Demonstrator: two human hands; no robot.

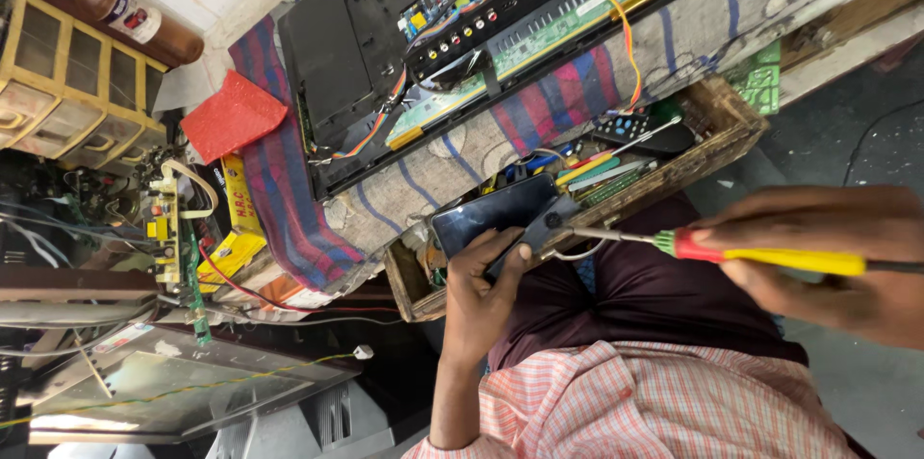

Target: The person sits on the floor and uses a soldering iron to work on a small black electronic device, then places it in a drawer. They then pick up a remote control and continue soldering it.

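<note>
My left hand [481,286] grips a dark smartphone [496,214] by its lower edge, screen side showing, just above a wooden tool box [736,127]. My right hand [837,262] is closed around the yellow and red handle of a screwdriver [770,255]. The screwdriver's thin metal shaft runs left, and its tip rests against the right end of the phone near a dark grey part [549,223]. Both hands hover over my lap, which is covered by dark maroon cloth [635,295] and a checked shirt [654,401].
The wooden box holds pens, tools and a remote. Behind it a flat television [356,45] lies back-open on a striped cloth [279,180], with its circuit boards and orange wires exposed. At the left are a red box [231,114], a yellow box, a loose circuit board, a drawer unit and a brown bottle [125,12].
</note>
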